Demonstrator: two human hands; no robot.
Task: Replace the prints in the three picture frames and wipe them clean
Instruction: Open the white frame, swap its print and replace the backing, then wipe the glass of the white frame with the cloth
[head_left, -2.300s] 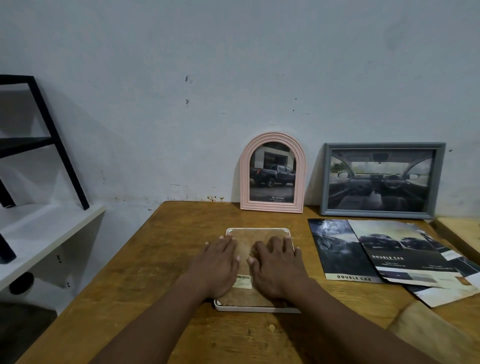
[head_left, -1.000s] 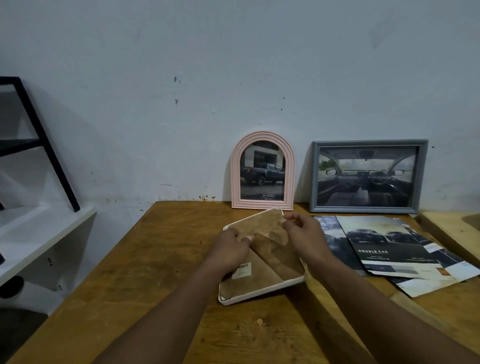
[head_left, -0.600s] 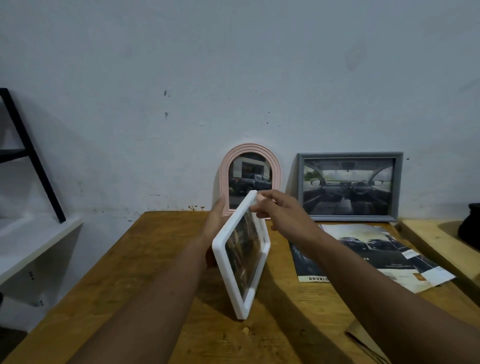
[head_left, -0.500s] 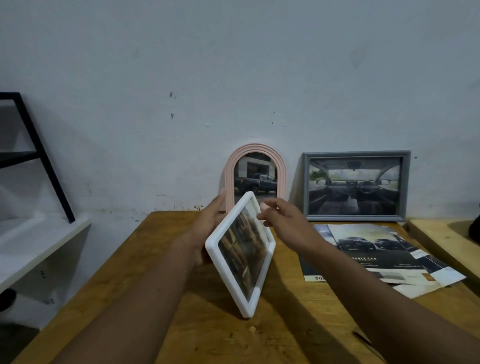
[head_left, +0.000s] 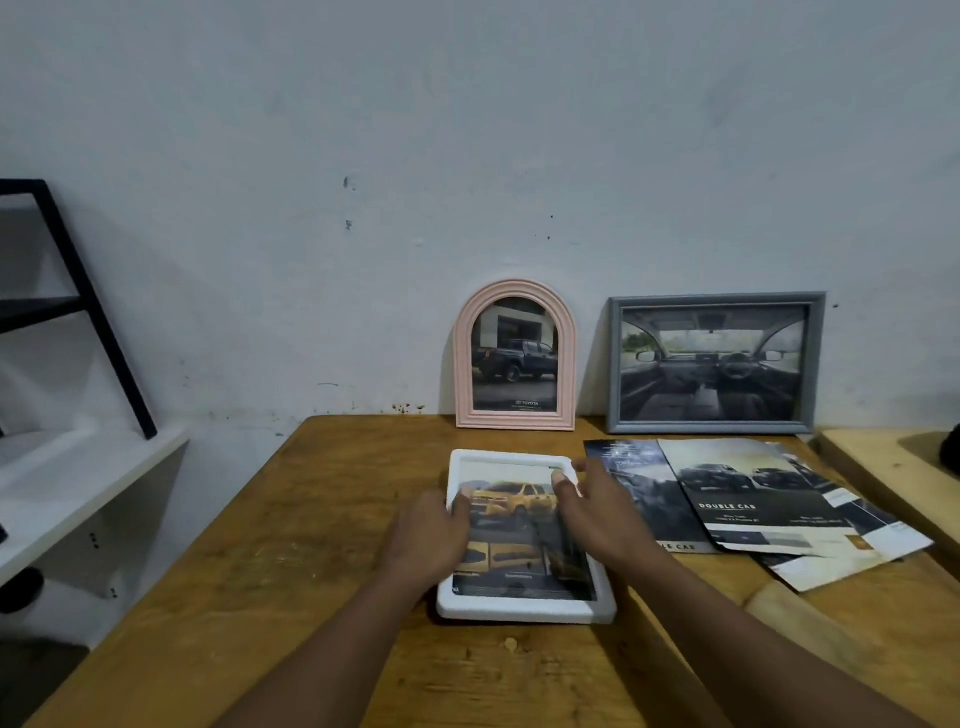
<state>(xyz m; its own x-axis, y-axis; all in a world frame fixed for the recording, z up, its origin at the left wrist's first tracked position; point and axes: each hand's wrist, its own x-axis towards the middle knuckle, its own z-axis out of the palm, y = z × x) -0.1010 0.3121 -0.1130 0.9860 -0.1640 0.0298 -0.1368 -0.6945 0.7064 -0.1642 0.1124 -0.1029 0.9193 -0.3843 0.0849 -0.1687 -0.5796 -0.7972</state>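
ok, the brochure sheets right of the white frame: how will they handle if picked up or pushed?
The brochure sheets look thin, so probably floppy and light. They overlap, so pushing one would likely drag the others. Their glossy sheen suggests they slide easily on the table.

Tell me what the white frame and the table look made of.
White frame: probably plastic or painted wood, I cannot tell which; smooth matte face, rounded corners. Table: wood, dull worn finish; brown grain streaks and scuffs show.
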